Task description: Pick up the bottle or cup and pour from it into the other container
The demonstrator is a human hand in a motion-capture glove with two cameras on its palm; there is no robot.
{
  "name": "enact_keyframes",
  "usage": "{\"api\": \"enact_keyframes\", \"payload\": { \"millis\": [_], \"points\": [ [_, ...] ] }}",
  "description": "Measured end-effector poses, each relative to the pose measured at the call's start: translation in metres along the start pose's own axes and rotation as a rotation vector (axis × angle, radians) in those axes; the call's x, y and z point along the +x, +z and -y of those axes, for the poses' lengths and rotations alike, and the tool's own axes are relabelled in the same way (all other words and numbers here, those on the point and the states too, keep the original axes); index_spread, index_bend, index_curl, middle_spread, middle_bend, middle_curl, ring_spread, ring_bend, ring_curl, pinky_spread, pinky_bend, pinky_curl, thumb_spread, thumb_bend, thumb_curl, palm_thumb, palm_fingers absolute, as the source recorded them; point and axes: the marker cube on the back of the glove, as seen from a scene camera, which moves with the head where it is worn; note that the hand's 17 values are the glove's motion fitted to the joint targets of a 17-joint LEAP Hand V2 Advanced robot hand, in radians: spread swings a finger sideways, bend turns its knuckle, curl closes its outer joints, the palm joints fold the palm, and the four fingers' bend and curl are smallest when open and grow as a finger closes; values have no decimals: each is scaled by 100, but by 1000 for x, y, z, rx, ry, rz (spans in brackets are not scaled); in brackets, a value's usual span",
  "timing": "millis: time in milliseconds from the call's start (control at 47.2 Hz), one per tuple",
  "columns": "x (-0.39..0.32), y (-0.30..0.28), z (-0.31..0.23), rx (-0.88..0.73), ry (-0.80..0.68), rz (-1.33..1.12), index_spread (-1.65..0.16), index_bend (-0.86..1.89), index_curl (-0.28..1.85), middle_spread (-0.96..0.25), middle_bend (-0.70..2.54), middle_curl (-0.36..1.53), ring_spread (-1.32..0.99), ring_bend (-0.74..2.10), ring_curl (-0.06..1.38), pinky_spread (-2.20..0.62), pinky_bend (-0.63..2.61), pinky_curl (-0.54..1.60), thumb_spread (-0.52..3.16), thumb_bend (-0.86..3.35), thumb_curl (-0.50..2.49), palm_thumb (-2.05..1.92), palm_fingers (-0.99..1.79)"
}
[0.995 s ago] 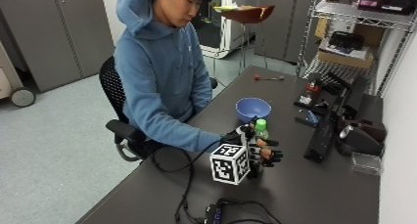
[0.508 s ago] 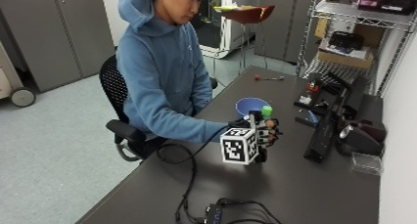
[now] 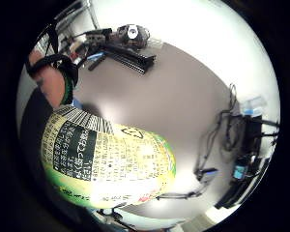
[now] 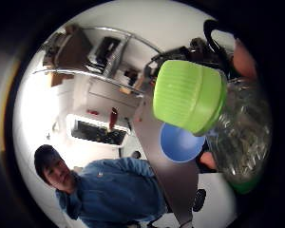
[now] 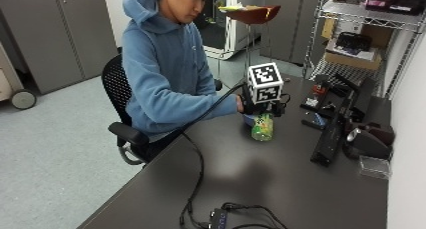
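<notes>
So the person in the blue hoodie [image 5: 166, 84] is sitting at the dark worktop [image 5: 266, 179] with the gloved right hand [image 5: 256, 106] wrapped around a plastic bottle [image 5: 262, 127]. The grip is closed on the bottle's upper part, fingers curled round it. The bottle hangs more or less upright under the hand, with its base off the worktop or only just above it; can't really tell from the outside view.

The bottle has a yellow-green printed label with a barcode, which fills a lot of the little finger side palm view [image 3: 108, 164]. Its bright green screw cap [image 4: 189, 95] is on, and the clear shoulder below the cap is ridged.

Right behind the bottle there's a blue bowl [image 4: 180, 142], sitting on the worktop just beside it on the person's side. In the outside view it's mostly hidden by the hand and bottle.

Other stuff: black gear [image 5: 329, 139] along the wall edge of the worktop, a cable hub [image 5: 219, 219] near the front edge, and a wire shelf rack [image 5: 359, 19] behind.
</notes>
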Motion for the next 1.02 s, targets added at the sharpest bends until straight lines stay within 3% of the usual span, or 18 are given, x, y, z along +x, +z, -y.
{"api": "enact_keyframes", "payload": {
  "millis": [614, 1017],
  "points": [
    [-92, 48, 24, -420, -206, -1022, -12, 13, 36, -5, 31, 50, -15, 49, 45, -4, 31, 37, 23, -4, 68, 107, 111],
    [-111, 66, 28, -454, -208, -1090, -13, 13, 36, -5, 29, 50, -16, 48, 46, -6, 32, 38, 24, -4, 69, 105, 111]
  ]
}}
